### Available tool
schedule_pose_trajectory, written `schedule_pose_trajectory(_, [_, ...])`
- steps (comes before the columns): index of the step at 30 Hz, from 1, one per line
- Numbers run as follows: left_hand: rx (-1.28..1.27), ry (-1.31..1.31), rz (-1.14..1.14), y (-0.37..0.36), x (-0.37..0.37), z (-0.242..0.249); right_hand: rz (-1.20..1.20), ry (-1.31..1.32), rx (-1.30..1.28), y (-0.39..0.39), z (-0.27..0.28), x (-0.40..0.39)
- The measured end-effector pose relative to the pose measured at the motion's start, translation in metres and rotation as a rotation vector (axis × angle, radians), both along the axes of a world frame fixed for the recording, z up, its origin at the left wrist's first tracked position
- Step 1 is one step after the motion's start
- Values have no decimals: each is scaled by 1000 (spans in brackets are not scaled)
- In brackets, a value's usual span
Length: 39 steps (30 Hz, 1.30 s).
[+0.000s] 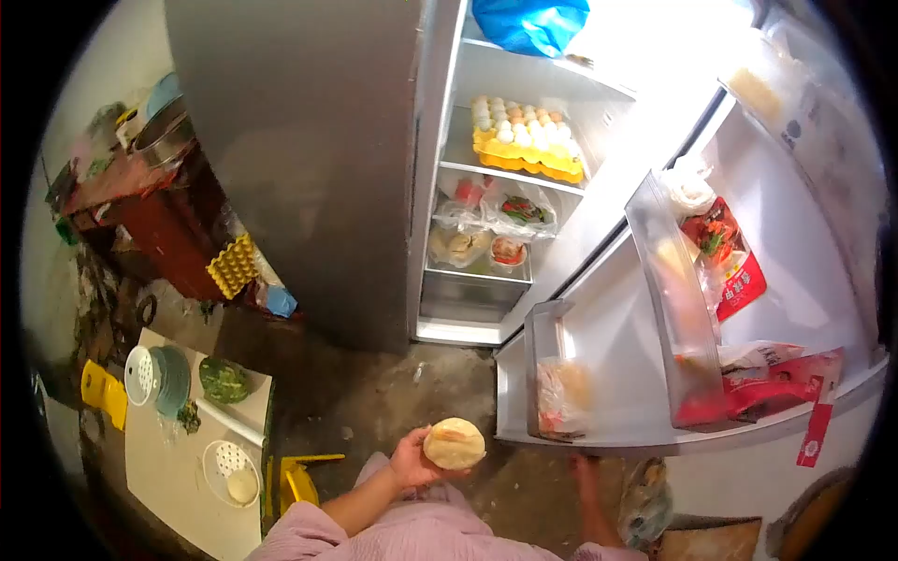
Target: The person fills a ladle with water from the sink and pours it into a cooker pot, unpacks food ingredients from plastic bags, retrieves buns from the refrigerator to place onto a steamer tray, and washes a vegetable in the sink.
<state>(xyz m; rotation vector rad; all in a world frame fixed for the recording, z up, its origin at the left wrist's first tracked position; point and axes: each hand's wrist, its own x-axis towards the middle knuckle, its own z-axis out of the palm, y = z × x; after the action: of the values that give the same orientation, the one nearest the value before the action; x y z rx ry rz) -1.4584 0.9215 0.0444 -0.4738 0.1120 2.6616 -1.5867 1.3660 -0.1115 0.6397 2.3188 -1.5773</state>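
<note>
My left hand [412,458] is closed on a round, pale bread bun [455,445] with a browned patch on top, held in front of my body. My right hand [586,466] is at the lower edge of the open refrigerator door [608,318]; its fingers are dim and partly hidden, so their grip does not show. Inside the lit refrigerator [510,79], a yellow carton of eggs [528,140] rests on a shelf. Bagged food [458,245] and a small container [508,252] sit lower down. Above the eggs hangs a blue plastic bag [530,23].
Door bins hold red food packets [739,280] and a bagged item [564,397]. To the left, a table [178,467] carries a melon [224,380], a stack of plates [172,379] and a white basket [217,458]. A yellow stool [299,486] stands beside it.
</note>
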Motion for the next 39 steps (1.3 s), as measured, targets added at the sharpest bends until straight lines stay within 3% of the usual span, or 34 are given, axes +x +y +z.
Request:
schedule_pose_trajectory(1, [-14, -10, 16, -3, 7, 2, 45, -81, 54, 10, -21, -7])
schedule_pose_trajectory(4, [289, 66, 130, -14, 33, -9, 98, 37, -125, -44, 22, 23])
schedule_pose_trajectory(7, [262, 128, 213, -24, 63, 4, 139, -39, -123, -103, 53, 38])
schedule_pose_trajectory(9, [206, 210, 284, -36, 92, 29, 55, -304, -285, -114, 38, 40])
schedule_pose_trajectory(12, [224, 158, 446, -48, 153, 32, 44, -467, -269, -170, 41, 51])
schedule_pose_trajectory(14, [246, 146, 560, -50, 195, 31, 280, -434, -264, -215, 60, 66])
schedule_pose_trajectory(16, [277, 125, 663, -52, 247, 33, 545, -283, -386, -251, 36, 86])
schedule_pose_trajectory(17, [212, 142, 722, -53, 267, 31, 708, -256, -428, -276, 21, 91])
schedule_pose_trajectory(19, [87, 150, 832, -63, 296, 14, 1151, -398, -217, -369, 89, 123])
schedule_pose_trajectory(20, [56, 85, 891, -64, 316, 13, 1259, -422, -223, -400, 95, 143])
schedule_pose_trajectory(23, [-132, -59, 1161, -60, 367, -4, 1579, -413, -225, -477, 97, 201])
schedule_pose_trajectory(26, [-492, -481, 1351, -63, 408, -23, 1746, -424, -169, -527, 87, 264])
schedule_pose_trajectory(27, [-550, -502, 1423, -69, 420, -47, 1823, -425, -162, -540, 83, 280])
schedule_pose_trajectory(29, [-494, -688, 1479, -88, 433, -41, 1939, -461, -131, -557, 76, 309])
schedule_pose_trajectory(33, [-979, -989, 1432, -134, 431, -70, 2070, -601, -15, -590, 53, 338])
schedule_pose_trajectory(36, [-1302, -1059, 1325, -175, 428, -84, 2128, -541, 107, -621, 37, 342])
schedule_pose_trajectory(39, [-1593, -1359, 973, -210, 427, -96, 2087, -479, 153, -650, 16, 342])
